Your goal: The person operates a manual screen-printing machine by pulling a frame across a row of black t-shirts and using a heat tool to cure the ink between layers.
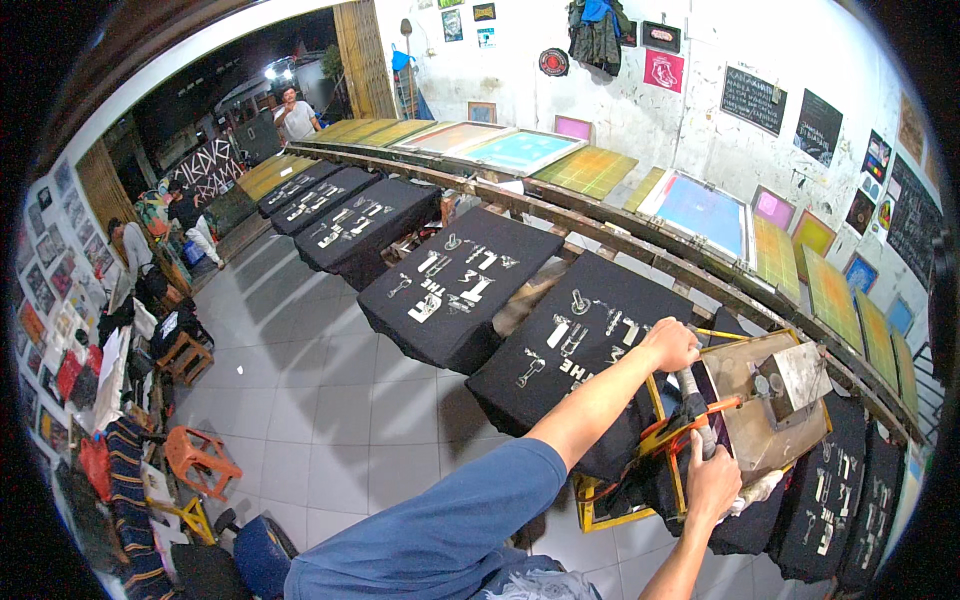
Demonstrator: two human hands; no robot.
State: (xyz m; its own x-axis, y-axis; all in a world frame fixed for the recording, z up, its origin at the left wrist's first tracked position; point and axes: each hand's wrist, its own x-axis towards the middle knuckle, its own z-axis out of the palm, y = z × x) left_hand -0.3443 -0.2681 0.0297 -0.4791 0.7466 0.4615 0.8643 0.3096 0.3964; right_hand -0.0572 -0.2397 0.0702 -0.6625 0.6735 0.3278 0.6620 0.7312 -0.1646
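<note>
My left hand is closed round the far end of a grey-wrapped handle bar. Gripping the near end of the same bar is my right hand. The bar belongs to a press-like machine with a flat brownish plate, a metal box on top and a yellow metal frame. What lies beneath the plate is hidden. Just left of the machine, a black T-shirt with a white print is stretched over a board. Another printed black T-shirt lies beyond it.
More printed black shirts continue to the right. A long rail runs behind the boards, with screen frames beyond. An orange stool stands on the tiled floor at left. Other people, including one person, are at the far left.
</note>
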